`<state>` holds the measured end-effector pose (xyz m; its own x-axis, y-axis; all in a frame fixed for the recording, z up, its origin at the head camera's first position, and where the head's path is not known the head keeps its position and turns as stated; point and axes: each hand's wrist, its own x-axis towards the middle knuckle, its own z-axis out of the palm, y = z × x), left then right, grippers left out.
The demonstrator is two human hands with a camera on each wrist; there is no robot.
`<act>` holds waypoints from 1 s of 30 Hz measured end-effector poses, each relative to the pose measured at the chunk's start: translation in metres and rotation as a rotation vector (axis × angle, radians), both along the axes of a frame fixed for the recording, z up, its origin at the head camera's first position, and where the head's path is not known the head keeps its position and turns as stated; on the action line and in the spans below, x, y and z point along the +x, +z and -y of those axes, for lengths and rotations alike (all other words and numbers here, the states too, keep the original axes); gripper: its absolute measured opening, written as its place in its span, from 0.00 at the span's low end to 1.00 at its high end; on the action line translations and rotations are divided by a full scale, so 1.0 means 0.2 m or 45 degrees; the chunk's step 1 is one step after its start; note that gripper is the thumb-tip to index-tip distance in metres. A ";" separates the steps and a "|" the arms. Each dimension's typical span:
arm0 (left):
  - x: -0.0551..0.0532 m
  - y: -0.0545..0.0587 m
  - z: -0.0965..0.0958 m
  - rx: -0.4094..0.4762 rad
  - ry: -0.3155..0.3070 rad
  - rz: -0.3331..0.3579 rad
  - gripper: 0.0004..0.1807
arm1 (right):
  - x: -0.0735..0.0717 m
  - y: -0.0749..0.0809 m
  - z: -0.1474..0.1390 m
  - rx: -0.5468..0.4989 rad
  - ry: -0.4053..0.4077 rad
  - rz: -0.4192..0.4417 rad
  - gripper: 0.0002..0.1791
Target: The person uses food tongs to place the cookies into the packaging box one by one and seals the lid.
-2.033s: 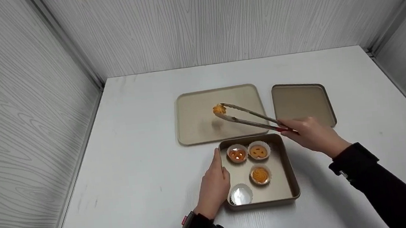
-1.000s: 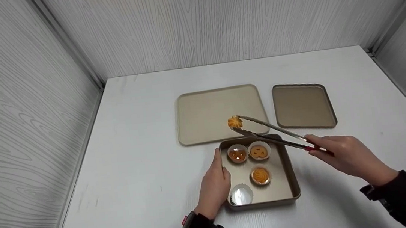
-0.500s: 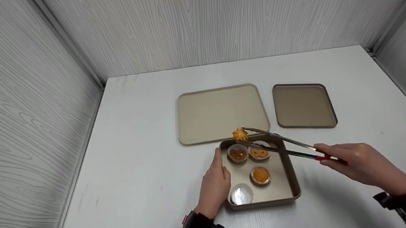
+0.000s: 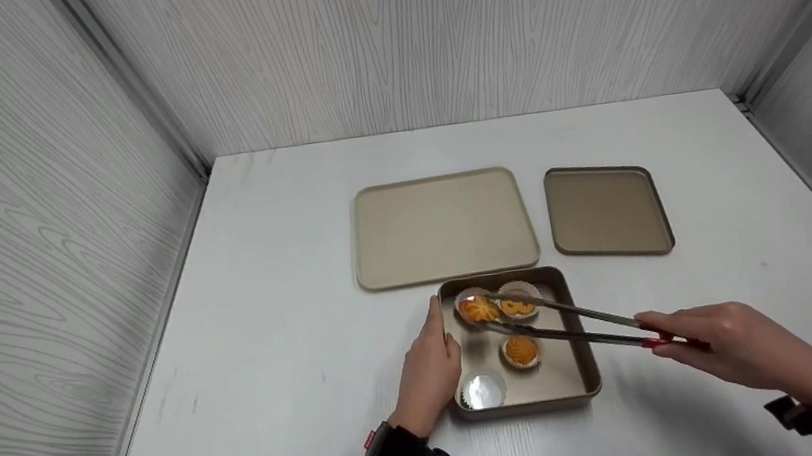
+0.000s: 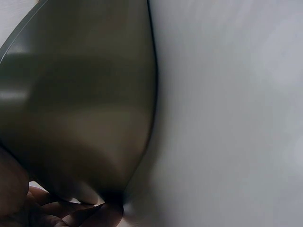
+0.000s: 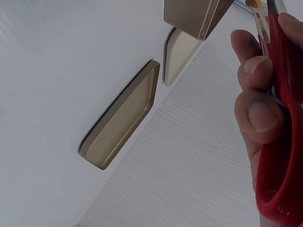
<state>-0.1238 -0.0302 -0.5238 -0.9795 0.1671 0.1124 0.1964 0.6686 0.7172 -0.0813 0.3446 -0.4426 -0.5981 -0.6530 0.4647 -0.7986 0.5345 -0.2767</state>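
My right hand [image 4: 739, 344] holds metal tongs [image 4: 568, 333] with red handles. Between the tong tips is a ridged, flower-shaped butter cookie [image 4: 479, 310], low over the back left of a square gold baking tin [image 4: 527, 409], overlapping a filled paper cup there. My left hand [image 4: 427, 373] grips the tin's left wall, its fingers along the outside and its thumb at the rim. Inside stand a paper cup with a pretzel-shaped cookie [image 4: 518, 307], a cup with a swirl cookie [image 4: 521, 352], and an empty paper cup [image 4: 483, 389] at front left.
A flat beige tray [image 4: 444, 228] lies just behind the tin. To its right is a smaller, darker brown tray or lid [image 4: 608, 210] with a low rim. Wood-grain panels [image 4: 401, 39] enclose the white table at the back and sides.
The tongs have carried the cookie from over the beige tray toward me and down into the tin. My right hand has drawn back to the right; my left hand has stayed put.
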 end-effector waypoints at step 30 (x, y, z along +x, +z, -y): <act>0.00 -0.01 0.00 0.003 -0.008 -0.022 0.33 | 0.10 0.08 0.03 0.096 0.101 0.315 0.24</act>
